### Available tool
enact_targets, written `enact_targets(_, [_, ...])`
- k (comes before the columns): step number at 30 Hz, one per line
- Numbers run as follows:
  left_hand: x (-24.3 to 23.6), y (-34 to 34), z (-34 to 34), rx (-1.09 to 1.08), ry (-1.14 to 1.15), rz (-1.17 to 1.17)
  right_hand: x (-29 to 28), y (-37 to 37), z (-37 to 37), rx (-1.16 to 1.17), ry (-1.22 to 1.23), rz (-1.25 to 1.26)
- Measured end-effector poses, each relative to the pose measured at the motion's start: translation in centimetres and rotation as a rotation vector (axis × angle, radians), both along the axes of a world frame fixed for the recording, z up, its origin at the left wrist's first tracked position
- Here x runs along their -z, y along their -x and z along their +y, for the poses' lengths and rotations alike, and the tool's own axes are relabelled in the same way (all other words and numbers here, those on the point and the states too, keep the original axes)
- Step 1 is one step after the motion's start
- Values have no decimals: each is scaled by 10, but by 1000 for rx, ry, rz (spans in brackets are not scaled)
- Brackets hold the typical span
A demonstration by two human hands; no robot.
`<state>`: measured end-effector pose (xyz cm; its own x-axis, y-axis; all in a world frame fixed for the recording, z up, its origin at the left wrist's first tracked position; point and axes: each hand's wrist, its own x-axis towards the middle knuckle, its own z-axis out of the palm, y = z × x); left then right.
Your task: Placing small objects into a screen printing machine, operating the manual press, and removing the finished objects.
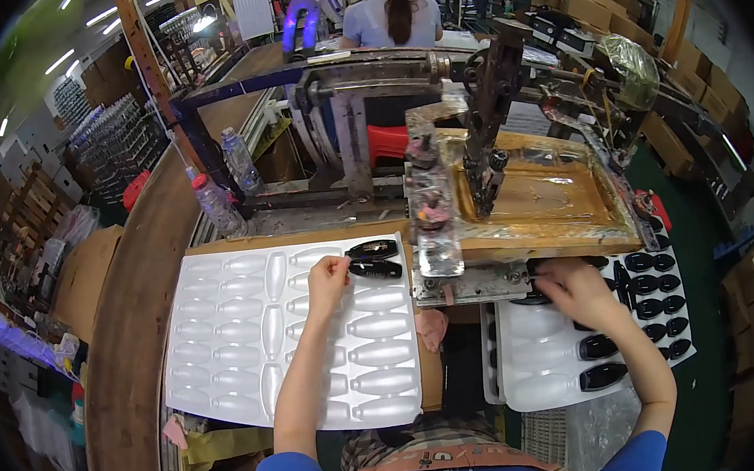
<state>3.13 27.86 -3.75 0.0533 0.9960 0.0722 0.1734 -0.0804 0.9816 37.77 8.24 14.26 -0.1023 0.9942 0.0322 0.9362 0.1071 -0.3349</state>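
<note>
My left hand point(330, 280) pinches the narrow end of a glossy black bottle point(375, 269), which lies at the upper right corner of a white moulded tray point(298, 251). Another black bottle point(372, 250) with light print lies just beyond it; the other hollows in view hold none. At the right, my right hand point(579, 291) reaches to the end of a metal fixture point(476, 287) under the printing frame. Its fingers are bent around a dark object partly hidden there. Below that hand, a second white tray point(534, 334) holds several black bottles point(603, 376).
A screen-printing machine with a wooden frame point(552, 242) stands ahead of me. Two clear plastic bottles point(218, 206) stand left of it, beside a brown curved bench point(127, 347). A person point(391, 14) sits beyond the machine. Cardboard boxes point(586, 13) are stacked at the far right.
</note>
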Motion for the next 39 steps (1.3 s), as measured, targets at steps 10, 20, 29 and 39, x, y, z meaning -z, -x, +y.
enact_targets(10, [3,0,-2,-130,-214,674,8,2,-22,95,-122,76])
enact_targets(20, [-90,-52,-17,47,-824,390,-7,-15,-19,22,-212,458])
enact_targets(29, [-117,-30,-14,132,-433,-199,8,53,62,-131,6,512])
enact_targets(39, [-43,23,-41,101,-72,-203,8,25,43,25,-37,329])
